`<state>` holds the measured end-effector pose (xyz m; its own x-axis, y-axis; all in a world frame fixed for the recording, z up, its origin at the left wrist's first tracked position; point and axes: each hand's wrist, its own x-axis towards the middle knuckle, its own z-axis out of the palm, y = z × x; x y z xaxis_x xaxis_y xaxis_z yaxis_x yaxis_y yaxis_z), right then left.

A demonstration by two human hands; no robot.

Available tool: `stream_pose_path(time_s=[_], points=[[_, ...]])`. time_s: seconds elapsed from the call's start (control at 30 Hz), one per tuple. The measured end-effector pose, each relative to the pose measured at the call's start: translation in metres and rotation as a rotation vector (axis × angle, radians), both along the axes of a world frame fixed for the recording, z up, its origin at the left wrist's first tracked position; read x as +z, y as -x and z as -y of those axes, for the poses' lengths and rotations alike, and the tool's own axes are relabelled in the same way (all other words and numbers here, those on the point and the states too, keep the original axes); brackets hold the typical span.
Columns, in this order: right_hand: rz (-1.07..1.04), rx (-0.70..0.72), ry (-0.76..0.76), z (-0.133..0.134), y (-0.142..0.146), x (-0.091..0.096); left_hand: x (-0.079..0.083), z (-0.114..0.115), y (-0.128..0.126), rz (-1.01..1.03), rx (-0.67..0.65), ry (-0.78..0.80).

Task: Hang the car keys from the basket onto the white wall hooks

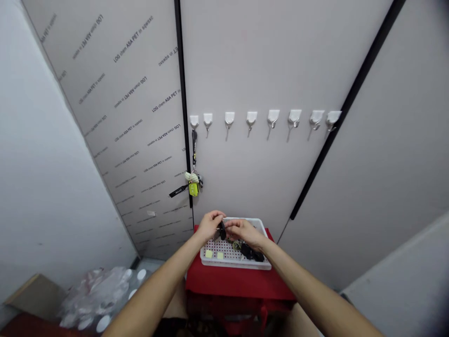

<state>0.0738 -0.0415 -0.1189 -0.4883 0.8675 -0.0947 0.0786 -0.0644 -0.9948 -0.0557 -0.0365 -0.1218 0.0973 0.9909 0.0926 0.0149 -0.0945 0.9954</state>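
Both my hands meet above a white perforated basket (210, 260) that stands on a red-covered stand (224, 283). My left hand (209, 223) and my right hand (245, 231) are closed together on a small black item (222, 230), likely a key fob. Inside the basket lie more dark keychains (250, 252) and two small yellow tags (213, 254). On the wall above runs a row of white hooks (272, 117). A lanyard with a yellow tag and keys (193, 185) hangs from the leftmost hook (194, 121).
A heap of clear plastic cups and wrap (94, 297) lies on the floor at lower left, beside a cardboard piece (31, 292). Grey wall panels with black seams stand close behind the stand.
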Motion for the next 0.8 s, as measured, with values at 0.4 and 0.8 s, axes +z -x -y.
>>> stream_pose_path(time_s=[0.4, 0.8], points=[[0.176, -0.172, -0.193, -0.002, 0.013, 0.010, 0.006, -0.003, 0.003, -0.023, 0.185, -0.183], [0.382, -0.289, -0.724, -0.018, 0.005, 0.050, 0.019, -0.008, 0.020, -0.264, 0.064, -0.301]])
